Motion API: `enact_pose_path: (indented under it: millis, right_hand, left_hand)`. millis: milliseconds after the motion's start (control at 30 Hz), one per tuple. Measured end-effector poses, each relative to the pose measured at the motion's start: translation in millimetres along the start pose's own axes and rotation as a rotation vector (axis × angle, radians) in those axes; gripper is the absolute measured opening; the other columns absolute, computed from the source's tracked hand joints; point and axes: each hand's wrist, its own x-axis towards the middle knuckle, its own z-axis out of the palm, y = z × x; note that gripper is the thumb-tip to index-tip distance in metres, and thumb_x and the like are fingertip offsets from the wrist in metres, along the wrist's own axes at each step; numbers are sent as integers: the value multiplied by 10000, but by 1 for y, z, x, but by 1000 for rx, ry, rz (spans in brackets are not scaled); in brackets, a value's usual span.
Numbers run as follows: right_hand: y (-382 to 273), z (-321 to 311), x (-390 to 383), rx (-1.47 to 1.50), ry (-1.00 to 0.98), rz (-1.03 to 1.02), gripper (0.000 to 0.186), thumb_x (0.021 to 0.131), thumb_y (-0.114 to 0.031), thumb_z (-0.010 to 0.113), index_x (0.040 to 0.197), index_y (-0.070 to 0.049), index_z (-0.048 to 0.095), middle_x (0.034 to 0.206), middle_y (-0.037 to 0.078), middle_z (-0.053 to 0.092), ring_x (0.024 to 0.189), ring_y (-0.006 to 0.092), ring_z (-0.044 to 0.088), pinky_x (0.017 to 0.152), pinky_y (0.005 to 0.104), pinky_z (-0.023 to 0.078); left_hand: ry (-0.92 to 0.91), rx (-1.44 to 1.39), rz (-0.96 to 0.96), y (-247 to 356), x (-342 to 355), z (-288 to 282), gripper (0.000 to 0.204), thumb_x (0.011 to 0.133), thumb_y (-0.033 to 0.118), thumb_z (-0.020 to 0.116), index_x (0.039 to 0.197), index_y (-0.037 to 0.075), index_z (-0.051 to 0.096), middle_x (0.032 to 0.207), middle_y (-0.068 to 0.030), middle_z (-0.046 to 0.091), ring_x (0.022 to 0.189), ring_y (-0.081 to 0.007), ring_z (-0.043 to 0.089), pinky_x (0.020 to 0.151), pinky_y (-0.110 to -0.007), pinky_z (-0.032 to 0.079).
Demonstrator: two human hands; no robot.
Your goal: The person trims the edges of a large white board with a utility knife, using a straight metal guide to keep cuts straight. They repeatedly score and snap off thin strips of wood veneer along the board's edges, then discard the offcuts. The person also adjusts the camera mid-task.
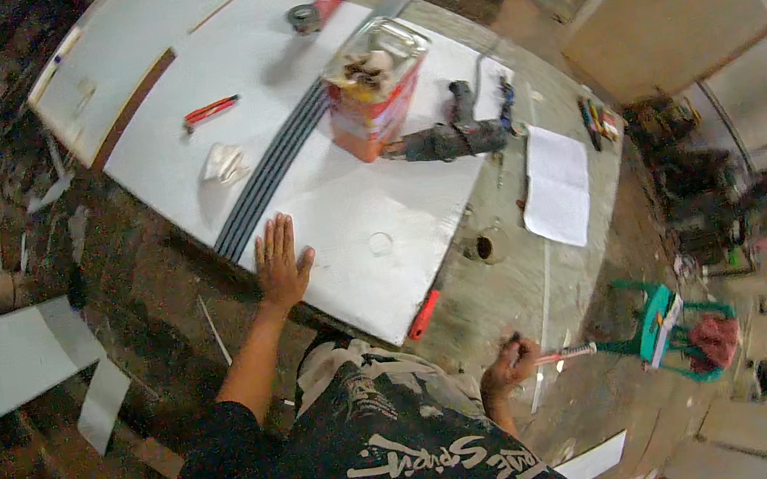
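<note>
My left hand (281, 265) lies flat with fingers spread near the close edge of a white panel (349, 276), beside a row of dark grey strips (275, 168). Off the panel to the right, my right hand (510, 368) is closed around a slim tool with a red and whitish shaft (565, 353); its exact kind is unclear. A red-handled tool (425, 316) rests at the panel's near corner. Further in stand an open square tin (376, 104) with a messy top and a dark cordless drill (453, 138) lying next to it.
On the panel are a white crumpled cloth (227, 163), red pliers-like tool (211, 113) and red angle grinder (324, 6). White paper (557, 185) and a brown ring (486, 245) lie on the table. A green plastic chair (660, 325) stands right; white board offcuts (27, 355) lie left.
</note>
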Motion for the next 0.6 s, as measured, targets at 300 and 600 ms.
enact_pose_path:
  millis: [300, 600]
  right_hand:
    - [-47, 175, 43, -191, -735, -205, 102, 965, -126, 669, 963, -29, 641, 849, 170, 649, 722, 344, 627, 656, 419, 492]
    - [-8, 269, 76, -369, -829, -206, 142, 837, -70, 752, 969, -65, 698, 890, 160, 683, 838, 365, 658, 736, 468, 513]
  left_hand:
    - [35, -88, -220, -18, -103, 11, 777, 1066, 550, 350, 1642, 51, 199, 1698, -158, 236, 1577, -355, 187, 1254, -576, 123]
    - [-641, -425, -956, -19, -317, 35, 762, 1054, 563, 386, 1616, 56, 292, 1692, -171, 243, 1559, -352, 229, 1245, -553, 173]
